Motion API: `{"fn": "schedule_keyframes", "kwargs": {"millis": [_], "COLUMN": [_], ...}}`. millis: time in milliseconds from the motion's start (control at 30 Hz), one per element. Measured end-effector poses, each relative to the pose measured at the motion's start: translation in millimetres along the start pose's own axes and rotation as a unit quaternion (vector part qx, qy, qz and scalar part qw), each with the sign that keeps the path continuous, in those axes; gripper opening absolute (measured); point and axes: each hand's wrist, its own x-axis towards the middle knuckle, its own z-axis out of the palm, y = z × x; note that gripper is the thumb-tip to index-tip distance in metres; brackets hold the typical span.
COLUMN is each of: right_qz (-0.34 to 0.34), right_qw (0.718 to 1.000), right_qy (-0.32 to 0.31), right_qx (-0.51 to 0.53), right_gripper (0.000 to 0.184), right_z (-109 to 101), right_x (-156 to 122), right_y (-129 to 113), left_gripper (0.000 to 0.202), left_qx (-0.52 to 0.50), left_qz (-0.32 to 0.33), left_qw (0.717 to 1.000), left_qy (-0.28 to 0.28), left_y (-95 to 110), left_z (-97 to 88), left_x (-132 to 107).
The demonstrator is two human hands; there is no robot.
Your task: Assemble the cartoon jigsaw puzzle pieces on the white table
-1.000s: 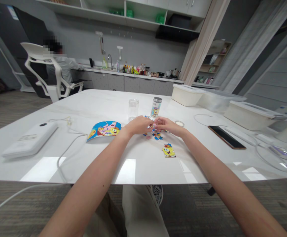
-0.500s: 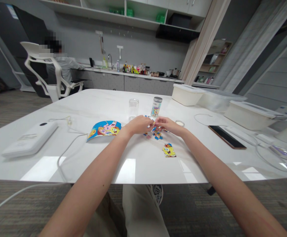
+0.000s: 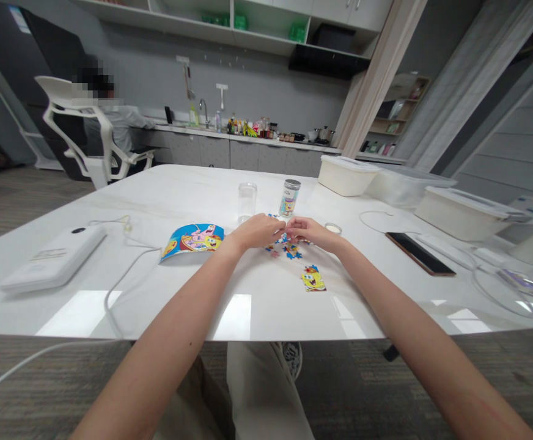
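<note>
My left hand (image 3: 261, 230) and my right hand (image 3: 311, 232) meet over a small heap of loose jigsaw pieces (image 3: 293, 250). Both are closed, thumbs and fingers pinched on small jigsaw pieces that the fingers mostly hide. Nearer the table's front edge lies a joined patch of puzzle (image 3: 313, 280) showing a yellow cartoon face. A curved picture sheet (image 3: 193, 239) with the cartoon figures lies left of my left forearm. Behind the hands stand a clear open jar (image 3: 247, 201) and a printed can with a grey lid (image 3: 290, 198).
A round lid (image 3: 333, 228) lies beyond my right wrist. A dark phone (image 3: 419, 253) and cables are at right, before several lidded bins (image 3: 346, 175). At left sits a white device (image 3: 55, 258) with a cord. A person (image 3: 117, 125) sits by the far counter.
The fingertips have shifted slightly, and the yellowish bit that showed between them is now out of sight. The rest of the table looks the same.
</note>
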Motion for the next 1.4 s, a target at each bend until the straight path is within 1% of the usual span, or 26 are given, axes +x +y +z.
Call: {"fn": "schedule_keyframes", "kwargs": {"millis": [233,500,633,767,967,1167,1400], "right_qz": [0.001,-0.003,0.009,0.003,0.002,0.007,0.017], "right_qw": [1.0,1.0,1.0,1.0,1.0,1.0,1.0], "right_qy": [0.002,-0.009,0.005,0.007,0.008,0.013,0.014], "right_qx": [0.011,0.013,0.013,-0.003,0.001,-0.018,-0.006], "right_gripper": [0.033,0.037,0.038,0.036,0.033,0.029,0.03], "right_z": [-2.0,-1.8,0.9,2.5,0.8,1.0,1.0], "right_x": [1.1,-0.1,-0.3,-0.4,-0.5,-1.6,-0.1], "right_y": [2.1,1.2,-0.8,-1.9,-1.1,-3.4,-2.4], "left_gripper": [0.031,0.027,0.026,0.028,0.027,0.031,0.032], "left_qx": [-0.001,-0.019,-0.006,-0.009,-0.004,0.0,-0.011], "left_qz": [-0.009,0.011,-0.002,-0.001,-0.002,-0.005,0.0], "left_qw": [1.0,1.0,1.0,1.0,1.0,1.0,1.0], "left_qy": [0.017,0.012,0.005,0.011,-0.014,0.014,0.009], "left_y": [0.2,-1.6,-2.4,-2.6,-1.7,0.3,0.4], "left_z": [0.8,0.0,1.6,2.5,-0.6,-1.5,-1.7], "left_x": [-0.9,-1.2,-1.2,-0.6,0.0,-1.1,-0.8]}}
